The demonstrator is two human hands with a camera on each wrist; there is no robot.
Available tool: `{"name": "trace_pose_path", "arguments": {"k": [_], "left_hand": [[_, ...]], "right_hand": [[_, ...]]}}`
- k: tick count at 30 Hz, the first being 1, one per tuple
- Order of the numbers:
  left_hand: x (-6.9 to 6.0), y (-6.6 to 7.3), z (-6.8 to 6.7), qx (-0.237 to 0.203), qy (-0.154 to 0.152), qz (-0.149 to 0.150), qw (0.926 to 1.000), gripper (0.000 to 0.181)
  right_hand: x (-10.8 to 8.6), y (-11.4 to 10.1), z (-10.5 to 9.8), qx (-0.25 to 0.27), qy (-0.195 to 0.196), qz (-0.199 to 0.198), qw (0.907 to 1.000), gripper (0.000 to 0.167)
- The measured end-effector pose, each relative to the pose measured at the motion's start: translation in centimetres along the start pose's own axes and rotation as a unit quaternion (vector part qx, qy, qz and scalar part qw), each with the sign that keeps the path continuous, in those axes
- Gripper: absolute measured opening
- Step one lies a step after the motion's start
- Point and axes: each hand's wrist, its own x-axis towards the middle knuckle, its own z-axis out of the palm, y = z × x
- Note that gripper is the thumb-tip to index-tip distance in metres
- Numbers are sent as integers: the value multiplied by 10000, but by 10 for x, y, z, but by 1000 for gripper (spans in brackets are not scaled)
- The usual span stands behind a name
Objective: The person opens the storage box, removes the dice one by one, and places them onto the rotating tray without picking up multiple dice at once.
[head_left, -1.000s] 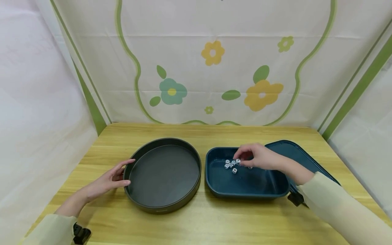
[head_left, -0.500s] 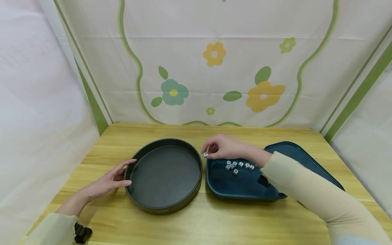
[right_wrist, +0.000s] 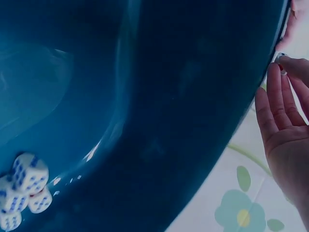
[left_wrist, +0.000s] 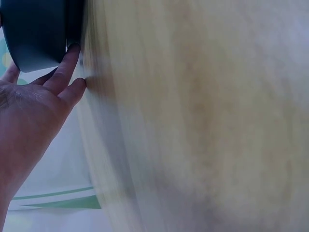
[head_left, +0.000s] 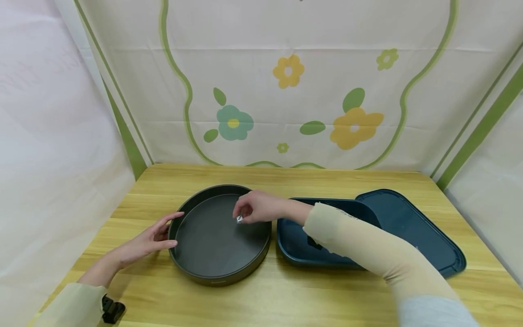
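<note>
My right hand pinches a white die between thumb and fingertips, over the right part of a round dark grey cake pan. At that pan's left side my left hand holds the rim, thumb and index finger reaching over it and other fingers outside. The left wrist view shows the fingers against the pan's wall. To the right stands a deep blue rectangular dish. Several white dice with blue pips lie in it in the right wrist view; my right sleeve covers them in the head view.
A flat blue lid or tray lies right of the dish, partly behind my right forearm. Everything stands on a wooden table. A white cloth with printed flowers hangs behind, and white cloth sides flank the table.
My right hand has picked a die out of the blue dish and carried it left, across the dish's rim, over the round pan. The left hand stays at the pan's rim.
</note>
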Motion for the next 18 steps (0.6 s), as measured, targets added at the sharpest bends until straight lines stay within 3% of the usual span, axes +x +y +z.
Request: {"name": "trace_pose_path", "arguments": {"k": [8, 18], "left_hand": [[-1, 0, -1, -44, -19, -42, 10000, 70], [-2, 0, -2, -70, -46, -113, 9999, 70]], "right_hand": [[25, -2, 14, 33, -345, 49, 9994, 16], [33, -1, 25, -60, -482, 101, 9988, 16]]}}
